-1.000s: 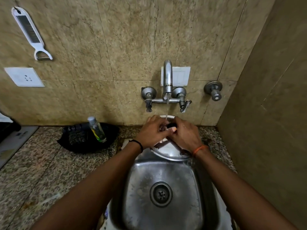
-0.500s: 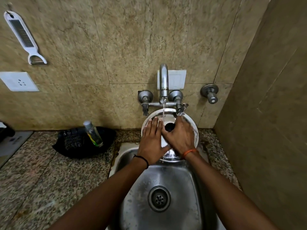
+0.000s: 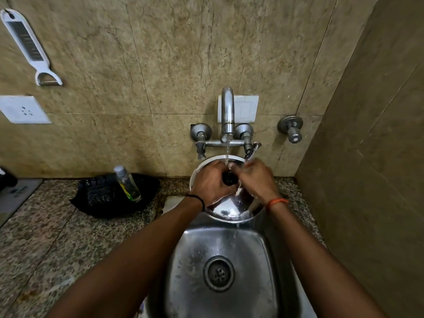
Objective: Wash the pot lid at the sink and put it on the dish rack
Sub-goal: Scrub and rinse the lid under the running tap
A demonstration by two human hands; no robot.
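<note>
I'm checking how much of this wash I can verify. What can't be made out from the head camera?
- Round steel pot lid: its middle, hidden by the left hand and right hand.
- Black lid knob: mostly covered by the fingers.
- Dish rack: not in view.
- Small clear bottle: label too small to read.
- Steel sink: near edge cut off by the frame.

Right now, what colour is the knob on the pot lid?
Black, on the shiny steel pot lid; the knob shows between both hands in the head view.
</note>
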